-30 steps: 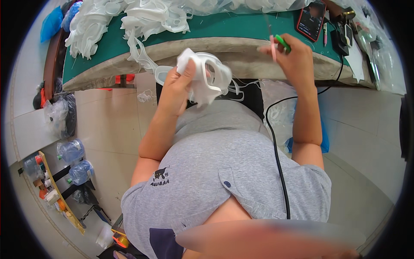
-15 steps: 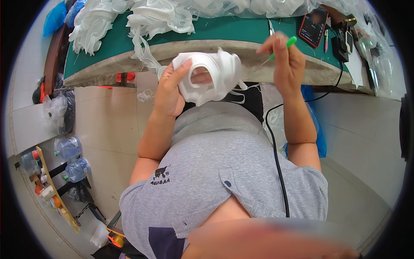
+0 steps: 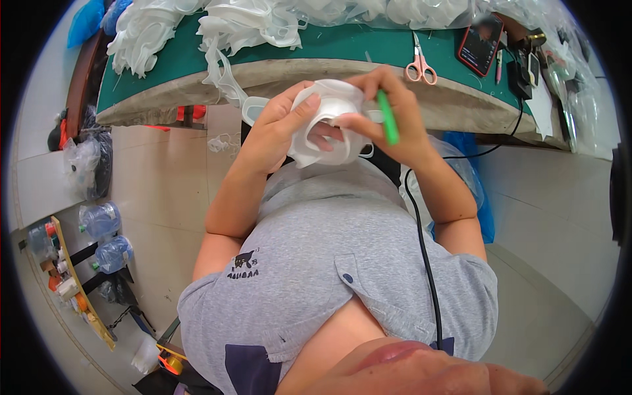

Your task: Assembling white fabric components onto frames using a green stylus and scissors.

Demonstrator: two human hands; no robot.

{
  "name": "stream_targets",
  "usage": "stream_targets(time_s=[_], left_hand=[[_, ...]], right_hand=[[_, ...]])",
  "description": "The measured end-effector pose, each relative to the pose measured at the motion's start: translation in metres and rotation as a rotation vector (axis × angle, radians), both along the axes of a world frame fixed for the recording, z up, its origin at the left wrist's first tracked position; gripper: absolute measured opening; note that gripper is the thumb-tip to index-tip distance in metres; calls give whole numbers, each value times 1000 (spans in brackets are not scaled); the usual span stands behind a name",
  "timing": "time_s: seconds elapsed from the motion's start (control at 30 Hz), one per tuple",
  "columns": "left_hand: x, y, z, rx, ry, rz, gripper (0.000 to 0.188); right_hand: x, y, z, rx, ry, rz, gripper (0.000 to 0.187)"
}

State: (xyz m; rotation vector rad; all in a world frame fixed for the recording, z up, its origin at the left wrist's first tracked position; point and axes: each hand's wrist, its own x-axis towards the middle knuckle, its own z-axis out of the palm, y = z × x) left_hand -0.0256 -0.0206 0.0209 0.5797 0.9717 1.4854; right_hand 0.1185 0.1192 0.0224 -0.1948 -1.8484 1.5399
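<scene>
Gripping a white moulded pc (image 3: 338, 103) at the near edge of the green table (image 3: 355, 43), L hand (image 3: 273, 131) shows fingers thru its hole; R hand (image 3: 395, 115) is closed round a green-handled tool (image 3: 387, 117), thumb at hole's edge. This pc looks mid-work, prob. unfinished. Farther off: pink-handled scissors (image 3: 417, 56), unheld, then piled white pcs (image 3: 253, 26); can't tell done vs. left.

2 hands (image 3: 280, 131) close together; fingers (image 3: 380, 78) curled; elbows (image 3: 224, 232) bent
</scene>
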Motion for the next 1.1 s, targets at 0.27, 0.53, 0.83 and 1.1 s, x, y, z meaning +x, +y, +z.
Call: stream_targets(time_s=[0.27,0.53,0.83,1.1], left_hand=[[-34,0,-21,70,432,-376,36],[-23,-7,-11,446,-71,66,54],[-16,-4,13,108,197,-146,42],[-6,4,5,-19,992,420,19]], right_hand=[[-1,38,23,-140,159,-346,35],[3,62,-9,-98,-118,-239,23],[-3,28,17,178,-66,220,32],[-10,25,20,-2,-133,5,36]])
